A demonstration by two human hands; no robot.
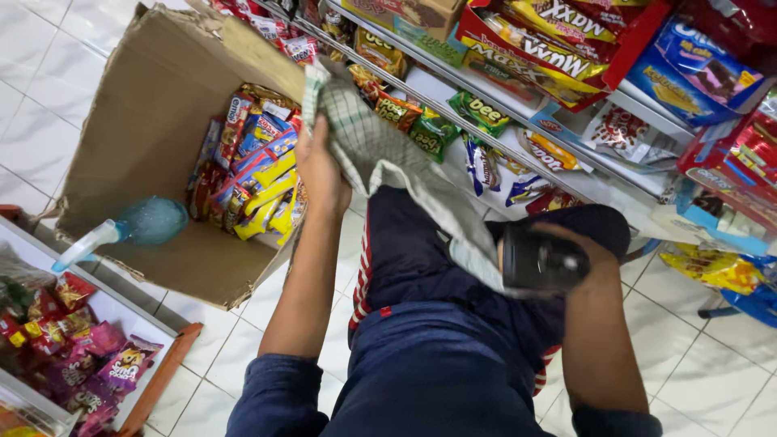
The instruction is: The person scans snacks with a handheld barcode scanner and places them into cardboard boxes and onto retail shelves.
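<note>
Starting at the left edge, I see a teal spray bottle [137, 226] with a pale nozzle, well apart from my left fingers and lying across the flap of a cardboard box [154, 105]. Below it, further left and lower than either hand, sits a white tray [121, 311] of pink and red snack packets.

The cardboard box stands open and tilted, just left of my left fingers, and holds a heap of yellow, blue and red snack packets [255, 174] that lie right beside my knuckles.

My left hand [320, 170] is clenched on one end of a green-and-white checked cloth [380, 150]. The cloth rises above the fingers, then drapes down to the right across my dark blue trousers [421, 267] toward the other hand.

My right hand [566, 247] rests on my knee, and the lower end of the cloth lies under it. A black object [542, 260] sits at the hand, just left of the wrist; I cannot tell what it is, nor whether these fingers are closed or loose, since they are turned away from me.

Above and to the right of both hands runs a white shelf [518, 150] with green and blue snack packets along it. Farther right, well beyond my right fingers, are red display cartons [558, 48] and blue biscuit packs [704, 73].
</note>
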